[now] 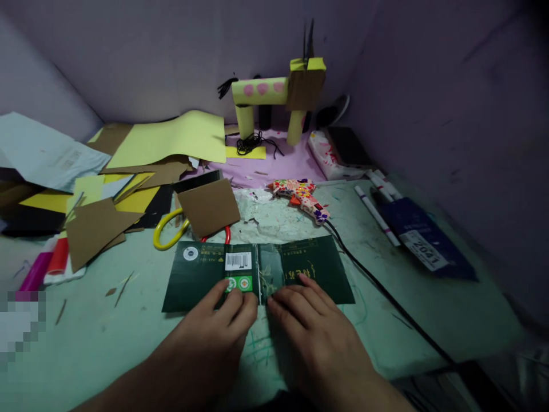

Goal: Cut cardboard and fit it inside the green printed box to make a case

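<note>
A flattened dark green carton (201,274) with a barcode label lies on the pale green table (429,303), right in front of me. My left hand (217,337) rests on its lower middle, fingers stretched flat beside the centre fold. My right hand (313,332) presses its fingers flat on the carton just right of that fold. Both hands lie side by side, almost touching, and neither one grips anything.
A patterned glue gun (302,197) with a black cord (386,292) lies behind the carton. Yellow-handled scissors (165,232) sit under a cardboard piece (210,206). Yellow paper and cardboard scraps (98,226) pile up left. A yellow cardboard-tube animal (274,97) stands at the back. Markers (377,214) lie right.
</note>
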The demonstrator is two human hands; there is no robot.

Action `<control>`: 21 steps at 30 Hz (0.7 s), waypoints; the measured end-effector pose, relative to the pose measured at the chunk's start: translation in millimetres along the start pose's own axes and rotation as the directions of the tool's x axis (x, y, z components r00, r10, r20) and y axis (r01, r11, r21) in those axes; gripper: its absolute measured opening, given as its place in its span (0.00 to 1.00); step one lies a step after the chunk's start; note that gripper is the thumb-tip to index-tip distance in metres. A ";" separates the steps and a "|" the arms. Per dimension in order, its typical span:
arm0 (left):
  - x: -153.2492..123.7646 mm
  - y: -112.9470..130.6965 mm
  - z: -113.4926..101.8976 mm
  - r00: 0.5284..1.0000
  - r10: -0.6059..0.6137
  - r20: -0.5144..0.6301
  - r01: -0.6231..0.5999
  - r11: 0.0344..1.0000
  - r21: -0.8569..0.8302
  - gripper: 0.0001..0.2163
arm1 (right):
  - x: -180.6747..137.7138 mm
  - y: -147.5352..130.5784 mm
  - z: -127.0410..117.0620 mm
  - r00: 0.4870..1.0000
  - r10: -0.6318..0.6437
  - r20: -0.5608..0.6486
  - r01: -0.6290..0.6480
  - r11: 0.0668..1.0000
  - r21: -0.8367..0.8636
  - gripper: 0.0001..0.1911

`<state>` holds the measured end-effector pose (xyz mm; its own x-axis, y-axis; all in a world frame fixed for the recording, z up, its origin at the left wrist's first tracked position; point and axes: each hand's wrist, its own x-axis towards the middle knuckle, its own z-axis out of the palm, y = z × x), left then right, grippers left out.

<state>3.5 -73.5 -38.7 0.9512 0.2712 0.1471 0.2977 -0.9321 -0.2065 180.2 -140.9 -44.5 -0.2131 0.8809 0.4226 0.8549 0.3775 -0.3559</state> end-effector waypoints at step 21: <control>-25.5 -2.3 17.5 0.988 -0.121 -0.094 0.105 0.982 -0.155 0.26 | 32.3 72.3 -69.8 0.870 0.196 -0.453 -0.157 0.980 0.124 0.08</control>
<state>-20.0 -74.0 -58.9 0.8964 0.3580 0.2614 0.3800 -0.9243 -0.0370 268.1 -105.1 1.6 0.1967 0.7112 0.6749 0.8125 0.2671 -0.5182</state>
